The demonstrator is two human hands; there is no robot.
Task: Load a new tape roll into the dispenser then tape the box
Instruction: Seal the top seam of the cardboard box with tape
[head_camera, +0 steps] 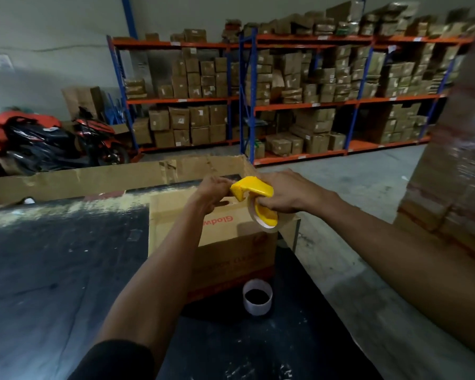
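Warehouse shelving (299, 102) stacked with brown cartons fills the background from ten to two o'clock, and a parked scooter (99, 138) stands at nine o'clock by the wall. Nearer, a dark, scuffed table (52, 270) carries the box (231, 242), a brown carton with red lettering that sits at the centre. Just in front of the box, at six o'clock from it, an empty white tape core (257, 297) stands upright on the table.

Above the box's far top edge, the right hand (288, 194) is closed around the yellow dispenser (254, 197), with a clear tape roll (263, 219) already seated in it and hanging below the hand. The left hand (213, 192) is at the dispenser's nose, at nine o'clock from it, fingers pinched together as if on the free end of the tape; the tape itself is too thin and clear to make out there.

Loading looks done or nearly so: the roll is in and the bare core is set aside. Drawing the end through the cutter seems to be the step in hand. No new tape shows on the box yet, so the sealing is all still to do.
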